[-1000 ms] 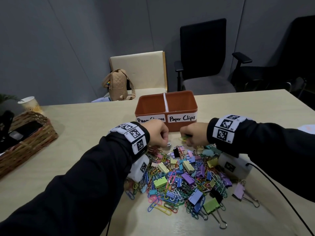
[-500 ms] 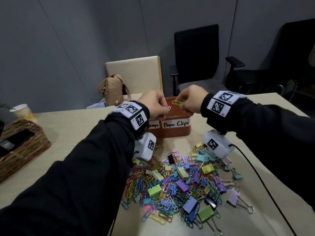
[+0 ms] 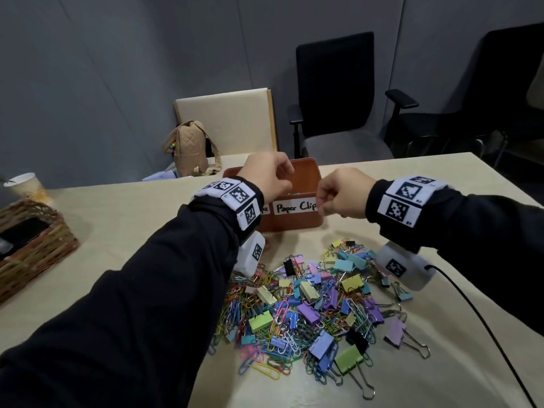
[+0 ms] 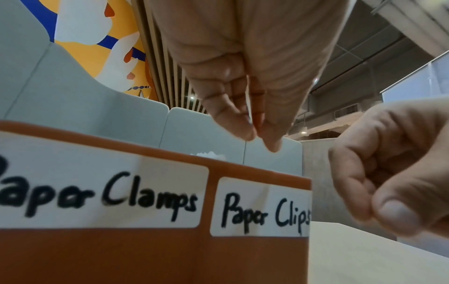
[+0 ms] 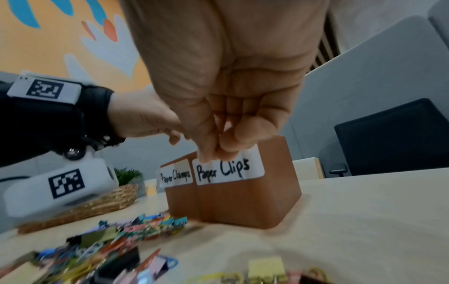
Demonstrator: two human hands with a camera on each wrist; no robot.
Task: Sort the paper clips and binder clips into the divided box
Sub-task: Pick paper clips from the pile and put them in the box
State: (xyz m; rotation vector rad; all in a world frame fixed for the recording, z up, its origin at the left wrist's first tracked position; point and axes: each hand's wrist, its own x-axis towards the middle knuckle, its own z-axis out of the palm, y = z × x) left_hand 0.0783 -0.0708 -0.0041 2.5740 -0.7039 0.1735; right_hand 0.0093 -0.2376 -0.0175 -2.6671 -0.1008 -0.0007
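Head view: both hands hang at the orange divided box, above a heap of coloured clips.

At far left a wicker basket (image 3: 35, 240) sits on the table (image 3: 123, 219), a paper cup (image 3: 25, 188) behind it. The left hand (image 3: 266, 175) hovers over the box (image 3: 306, 175), fingers loosely curled with the tips together; nothing shows between them. Labels on the box front read "Paper Clamps" on the left and "Paper Clips" on the right. The right hand (image 3: 343, 192) hangs just right of the box front, fingers curled and bunched, gripping nothing visible. Paper clips (image 3: 282, 312) and binder clips (image 3: 350, 282) lie mixed on the table nearer than the box.
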